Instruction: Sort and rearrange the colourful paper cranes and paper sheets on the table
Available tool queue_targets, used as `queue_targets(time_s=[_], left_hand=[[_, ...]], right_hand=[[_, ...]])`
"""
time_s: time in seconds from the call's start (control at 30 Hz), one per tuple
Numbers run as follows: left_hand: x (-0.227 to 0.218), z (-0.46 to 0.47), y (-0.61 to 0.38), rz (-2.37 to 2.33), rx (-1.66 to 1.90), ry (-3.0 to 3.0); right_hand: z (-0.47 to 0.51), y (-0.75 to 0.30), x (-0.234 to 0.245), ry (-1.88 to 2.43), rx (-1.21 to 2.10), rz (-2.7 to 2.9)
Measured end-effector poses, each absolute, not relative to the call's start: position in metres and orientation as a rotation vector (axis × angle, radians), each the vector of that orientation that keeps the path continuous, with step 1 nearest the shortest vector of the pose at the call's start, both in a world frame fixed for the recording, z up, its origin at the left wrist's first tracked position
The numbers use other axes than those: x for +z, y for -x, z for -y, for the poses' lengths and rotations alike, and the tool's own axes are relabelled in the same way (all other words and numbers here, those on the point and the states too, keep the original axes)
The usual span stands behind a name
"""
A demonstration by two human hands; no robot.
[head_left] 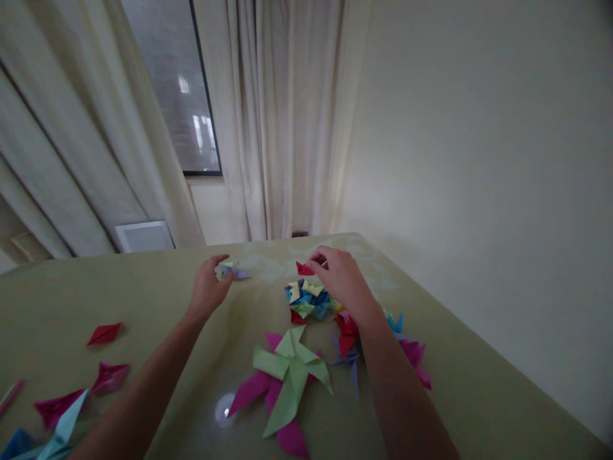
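My left hand (209, 285) is stretched over the green table (143, 287), its fingers pinched on a small folded paper piece in pale yellow and purple (232, 271). My right hand (338, 276) reaches further right, fingertips closed on a small red folded paper (303, 268). Just below that hand lies a cluster of folded blue, yellow and green paper units (307, 300). Nearer to me rests a green paper pinwheel (290, 374) on top of a pink one (249, 391).
More folded pieces in red, purple, pink and teal (412, 351) lie under and beside my right forearm. Red and pink paper shapes (103, 333) and blue ones (57, 434) are scattered at the left. Curtains and a window stand behind; a wall runs along the right.
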State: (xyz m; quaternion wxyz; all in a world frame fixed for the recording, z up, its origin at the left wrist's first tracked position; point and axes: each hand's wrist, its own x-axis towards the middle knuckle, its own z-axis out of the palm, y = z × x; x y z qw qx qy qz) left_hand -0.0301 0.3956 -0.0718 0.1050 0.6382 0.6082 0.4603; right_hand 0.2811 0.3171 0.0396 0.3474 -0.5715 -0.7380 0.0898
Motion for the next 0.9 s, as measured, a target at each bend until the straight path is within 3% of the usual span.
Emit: queue_targets(time_s=[0.17, 0.3, 0.47, 0.73, 0.9], left_hand=[[-0.087, -0.440, 0.038, -2.152, 0.745, -2.086], [-0.095, -0.457, 0.042, -2.083, 0.556, -2.179], [-0.093, -0.441, 0.049, -1.931, 0.482, -2.287], [-0.073, -0.332, 0.070, -1.747, 0.362, -2.321], [-0.045, -0.269, 0.071, -1.630, 0.735, -2.286]], right_hand=[[-0.315, -0.289, 0.042, 1.534, 0.246, 1.912], [-0.305, -0.292, 0.051, 1.398, 0.286, 1.890], [-0.297, -0.291, 0.061, 1.422, 0.252, 1.874], [-0.276, -0.243, 0.058, 1.315, 0.244, 2.154], [-0.253, -0.192, 0.036, 1.003, 0.307, 2.393]])
